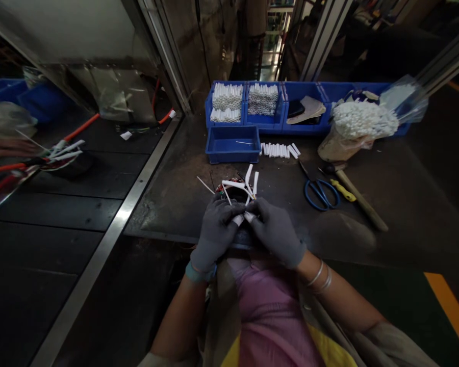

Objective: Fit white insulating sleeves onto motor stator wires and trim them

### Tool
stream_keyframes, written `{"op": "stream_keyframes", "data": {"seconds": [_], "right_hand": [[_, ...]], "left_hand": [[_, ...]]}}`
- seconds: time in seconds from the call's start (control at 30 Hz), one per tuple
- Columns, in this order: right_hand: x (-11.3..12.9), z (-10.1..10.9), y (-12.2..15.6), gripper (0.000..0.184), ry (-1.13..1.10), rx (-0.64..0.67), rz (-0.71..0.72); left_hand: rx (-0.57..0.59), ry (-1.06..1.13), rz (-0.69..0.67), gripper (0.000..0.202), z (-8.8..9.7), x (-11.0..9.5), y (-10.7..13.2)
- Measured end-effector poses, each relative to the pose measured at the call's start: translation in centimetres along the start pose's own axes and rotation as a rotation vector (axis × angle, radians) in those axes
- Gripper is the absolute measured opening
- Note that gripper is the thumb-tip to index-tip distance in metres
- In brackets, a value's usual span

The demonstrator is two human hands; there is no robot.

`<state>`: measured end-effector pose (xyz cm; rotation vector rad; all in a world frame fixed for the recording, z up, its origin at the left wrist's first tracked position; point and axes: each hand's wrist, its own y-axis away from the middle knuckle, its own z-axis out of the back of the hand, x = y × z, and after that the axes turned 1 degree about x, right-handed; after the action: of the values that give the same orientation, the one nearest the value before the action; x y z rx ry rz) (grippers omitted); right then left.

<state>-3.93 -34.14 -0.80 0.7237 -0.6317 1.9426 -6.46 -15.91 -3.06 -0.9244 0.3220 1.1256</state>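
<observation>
My left hand (216,232) and my right hand (273,228), both in grey gloves, meet at the bench's front edge. Their fingertips pinch the white sleeved ends of a wire harness (235,189). Its several white sleeved branches and dark wires fan out on the bench just beyond my fingers, and my gloves hide its middle. Thin white sleeves (279,150) lie in a loose row farther back. A small blue plastic bin (232,152) stands behind the harness, beyond both hands.
Blue-handled scissors (320,194), a yellow-handled tool (343,190) and a wooden-handled tool (361,200) lie to my right. Blue compartment bins (265,122) hold white sleeves. A metal-edged conveyor belt (65,209) runs along my left, carrying another harness (63,155) near a co-worker's hand (7,149).
</observation>
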Motion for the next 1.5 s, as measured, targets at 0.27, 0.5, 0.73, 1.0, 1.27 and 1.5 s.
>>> {"op": "stream_keyframes", "data": {"seconds": [0.27, 0.5, 0.73, 1.0, 1.27, 1.5], "right_hand": [[-0.5, 1.5, -0.4, 0.020, 0.273, -0.013, 0.303], [-0.9, 1.9, -0.8, 0.016, -0.278, -0.131, 0.266], [-3.0, 2.9, -1.0, 0.019, -0.082, -0.034, 0.381], [-2.3, 1.7, -0.5, 0.015, 0.119, -0.053, 0.422], [-0.6, -0.8, -5.8, 0.012, 0.246, -0.044, 0.393], [-4.6, 1.8, 0.8, 0.027, -0.085, -0.139, 0.068]], "left_hand": [[-0.044, -0.049, 0.037, 0.013, -0.6, -0.3, 0.0], [-0.184, -0.145, 0.077, 0.006, -2.0, -0.9, -0.1], [-0.152, -0.168, 0.026, 0.015, -1.6, -0.9, 0.9], [-0.067, -0.191, 0.025, 0.009, -1.7, -0.6, 0.7], [-0.010, -0.281, 0.031, 0.013, -1.6, 0.3, 0.7], [0.070, -0.020, 0.117, 0.016, 1.3, 0.8, -0.8]]}}
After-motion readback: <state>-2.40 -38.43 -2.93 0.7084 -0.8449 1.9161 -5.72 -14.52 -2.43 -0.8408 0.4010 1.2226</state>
